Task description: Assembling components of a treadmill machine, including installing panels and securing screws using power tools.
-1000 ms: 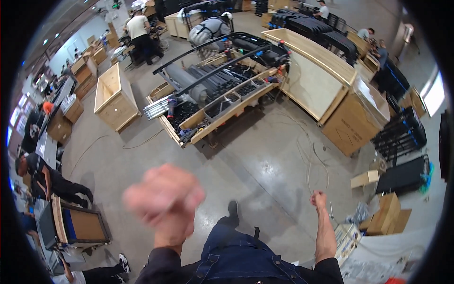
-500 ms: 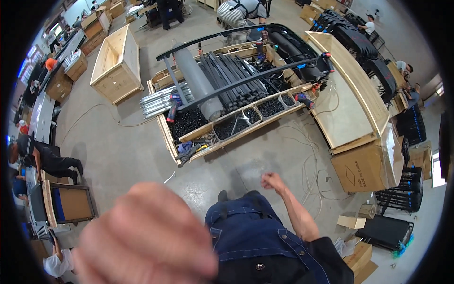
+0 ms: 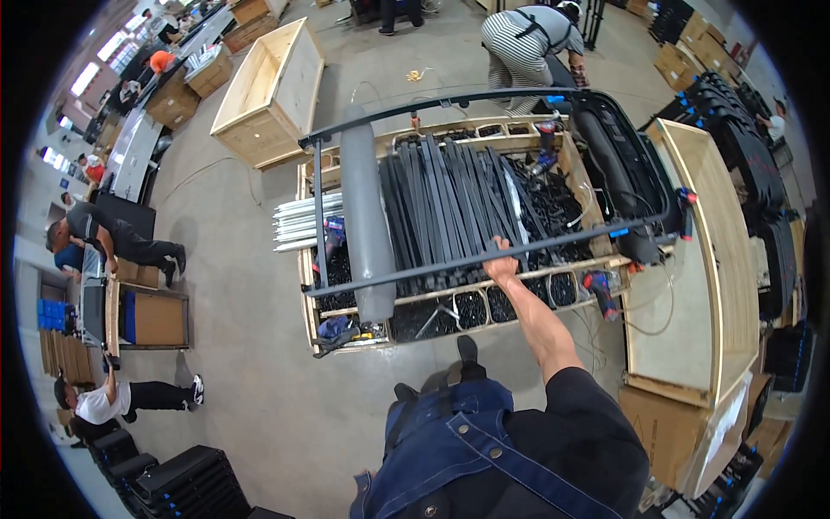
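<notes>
Right hand point(image 3: 501, 263) stretched forward at the end of a straight bare forearm, fingers curled over the near rail of a long black metal frame point(image 3: 484, 259), gripping it from above, knuckles up, wrist in line with the arm. Left hand nowhere in sight. Rail running left and right of the grip, resting across the open top of a shallow wooden crate point(image 3: 313, 316), with the frame's far rail arching over the crate's far edge. Directly beyond the fingers, a bundle of flat black strips point(image 3: 441, 203) lying lengthwise in the crate; further left of the grip, a thick grey plastic tube point(image 3: 363, 216) lying across both rails. Just below the hand, a row of small compartments of black parts point(image 3: 471, 307) along the crate's near wall. Right of the hand, a red and black power tool point(image 3: 601, 294) on the crate's edge, then a pale wooden panel point(image 3: 692, 285) standing on its side. Far beyond, a person in a striped shirt point(image 3: 519, 43) bent over the crate's far end. Well left, an empty open wooden box point(image 3: 268, 95) on the grey concrete floor point(image 3: 233, 259).
</notes>
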Available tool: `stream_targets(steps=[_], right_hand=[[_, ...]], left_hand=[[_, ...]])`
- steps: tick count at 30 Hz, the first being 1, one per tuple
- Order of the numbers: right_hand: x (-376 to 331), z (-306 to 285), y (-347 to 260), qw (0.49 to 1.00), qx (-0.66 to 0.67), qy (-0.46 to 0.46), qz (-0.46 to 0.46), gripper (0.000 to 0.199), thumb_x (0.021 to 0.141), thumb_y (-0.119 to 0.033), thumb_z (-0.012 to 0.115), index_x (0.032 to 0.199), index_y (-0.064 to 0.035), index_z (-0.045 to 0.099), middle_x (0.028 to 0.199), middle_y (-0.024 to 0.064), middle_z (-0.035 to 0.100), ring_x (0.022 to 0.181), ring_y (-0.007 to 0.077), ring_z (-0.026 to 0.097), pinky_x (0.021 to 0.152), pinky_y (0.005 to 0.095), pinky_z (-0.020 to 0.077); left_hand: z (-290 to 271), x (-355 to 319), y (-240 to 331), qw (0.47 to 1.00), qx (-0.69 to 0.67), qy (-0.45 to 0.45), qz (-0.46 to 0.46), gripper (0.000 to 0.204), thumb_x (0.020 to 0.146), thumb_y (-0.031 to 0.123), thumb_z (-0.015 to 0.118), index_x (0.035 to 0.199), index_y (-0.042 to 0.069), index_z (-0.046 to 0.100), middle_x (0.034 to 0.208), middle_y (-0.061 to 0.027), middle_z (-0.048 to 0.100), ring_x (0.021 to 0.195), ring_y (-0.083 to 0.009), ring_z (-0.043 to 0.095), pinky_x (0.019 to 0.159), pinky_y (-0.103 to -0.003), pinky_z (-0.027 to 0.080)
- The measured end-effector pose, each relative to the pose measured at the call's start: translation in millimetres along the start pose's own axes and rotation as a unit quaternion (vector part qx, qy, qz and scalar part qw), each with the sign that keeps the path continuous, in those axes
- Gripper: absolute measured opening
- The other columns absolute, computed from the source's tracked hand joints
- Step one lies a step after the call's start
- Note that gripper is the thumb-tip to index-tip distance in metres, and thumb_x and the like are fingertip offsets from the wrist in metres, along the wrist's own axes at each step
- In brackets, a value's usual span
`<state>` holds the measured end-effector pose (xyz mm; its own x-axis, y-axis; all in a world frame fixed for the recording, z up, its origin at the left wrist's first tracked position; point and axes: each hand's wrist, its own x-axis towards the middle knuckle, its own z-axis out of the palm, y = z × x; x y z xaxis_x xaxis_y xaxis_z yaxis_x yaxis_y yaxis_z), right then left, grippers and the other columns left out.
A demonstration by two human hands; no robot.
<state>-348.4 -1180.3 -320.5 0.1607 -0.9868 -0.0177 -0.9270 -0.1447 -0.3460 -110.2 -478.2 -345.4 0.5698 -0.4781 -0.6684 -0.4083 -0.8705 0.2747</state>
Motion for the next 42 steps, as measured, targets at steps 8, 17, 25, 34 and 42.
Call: stream_targets(steps=[8, 17, 25, 34, 42], right_hand=[[59, 15, 30, 0.944, 0.264, -0.195, 0.025, 0.045, 0.073, -0.033, 0.079, 0.097, 0.0020, 0.066, 0.080, 0.0152, 0.069, 0.083, 0.0296, 0.070, 0.076, 0.0371, 0.0548], [77, -10, -1, 0.760, 0.586, -0.229, 0.163, 0.051, 0.094, -0.056, 0.061, 0.092, -0.0043, 0.060, 0.060, -0.0019, 0.053, 0.044, 0.0093, 0.046, 0.038, 0.0304, 0.0327], [-42, -30, 30, 0.831, 0.542, -0.070, 0.108, 0.046, 0.098, -0.041, 0.060, 0.074, -0.0024, 0.055, 0.059, 0.0011, 0.047, 0.051, 0.0124, 0.043, 0.049, 0.0363, 0.0361], [-319, -201, 81, 0.868, 0.414, -0.223, 0.159, 0.039, 0.098, -0.042, 0.063, 0.084, -0.0052, 0.059, 0.062, -0.0056, 0.045, 0.056, 0.0049, 0.042, 0.049, 0.0260, 0.0327], [-421, -257, 82, 0.829, 0.451, -0.262, 0.204, 0.020, 0.096, -0.023, 0.069, 0.092, -0.0049, 0.062, 0.067, -0.0038, 0.049, 0.058, 0.0049, 0.044, 0.050, 0.0243, 0.0327]], left_hand=[[4, -42, 50, 0.971, -0.197, 0.020, -0.133, 0.029, 0.095, 0.029, 0.065, 0.106, 0.003, 0.061, 0.087, -0.0120, 0.070, 0.072, -0.0262, 0.068, 0.063, -0.037, 0.055], [-9, -65, 109, 0.893, -0.405, 0.026, -0.193, 0.034, 0.095, 0.030, 0.066, 0.113, 0.001, 0.062, 0.094, -0.0129, 0.071, 0.076, -0.0256, 0.070, 0.065, -0.037, 0.057], [-21, 9, 193, 0.863, -0.483, -0.032, -0.142, 0.039, 0.096, 0.031, 0.066, 0.116, -0.003, 0.063, 0.096, -0.0126, 0.072, 0.079, -0.0199, 0.070, 0.068, -0.032, 0.058], [-61, 120, 494, 0.757, -0.531, -0.346, 0.156, 0.081, 0.098, 0.059, 0.054, 0.150, 0.000, 0.033, 0.139, -0.0203, 0.055, 0.119, -0.0283, 0.060, 0.099, -0.042, 0.052], [-68, 107, 496, 0.709, -0.614, -0.297, 0.182, 0.030, 0.101, 0.038, 0.061, 0.115, 0.011, 0.062, 0.098, -0.0034, 0.070, 0.081, -0.0135, 0.068, 0.070, -0.027, 0.055]])
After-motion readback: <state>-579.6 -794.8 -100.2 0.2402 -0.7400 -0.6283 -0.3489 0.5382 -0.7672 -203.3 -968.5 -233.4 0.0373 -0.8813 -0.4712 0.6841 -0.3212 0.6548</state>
